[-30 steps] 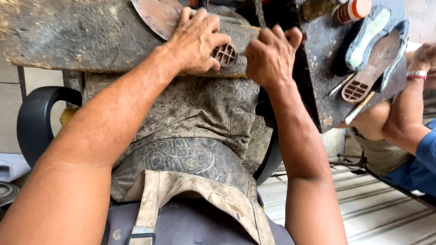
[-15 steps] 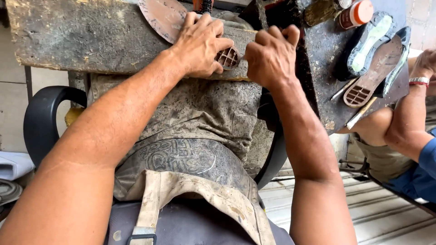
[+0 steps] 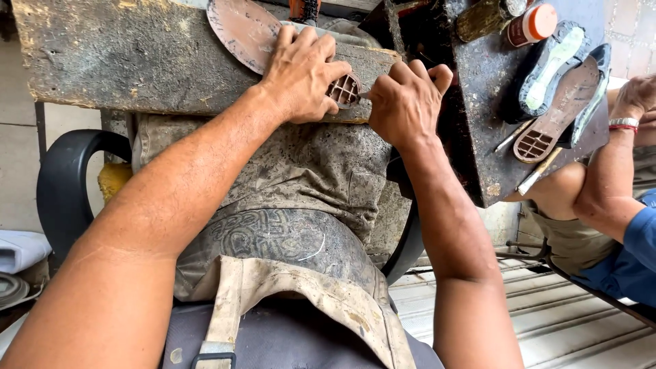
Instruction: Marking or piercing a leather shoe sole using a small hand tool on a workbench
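Right now the left hand (image 3: pixel 304 72) lies palm down over a brown shoe sole (image 3: pixel 249 31), fingers spread and curled, pinning it flat against the worn workbench (image 3: pixel 116 58). The sole's gridded heel end (image 3: pixel 344 89) pokes out just under the thumb, while its rounded toe end runs up and away to the left, so its long axis slants from the heel near both hands toward the far left. The right hand (image 3: pixel 404 102) sits just beside the heel, closed in a fist around a thin tool whose tip (image 3: pixel 364 96) meets the heel's edge; the tool's kind cannot be told. Beyond, to the right, more soles (image 3: pixel 557 102) rest on a dark slab (image 3: pixel 478 137), and another person's arm (image 3: pixel 608 184) hangs beside it.
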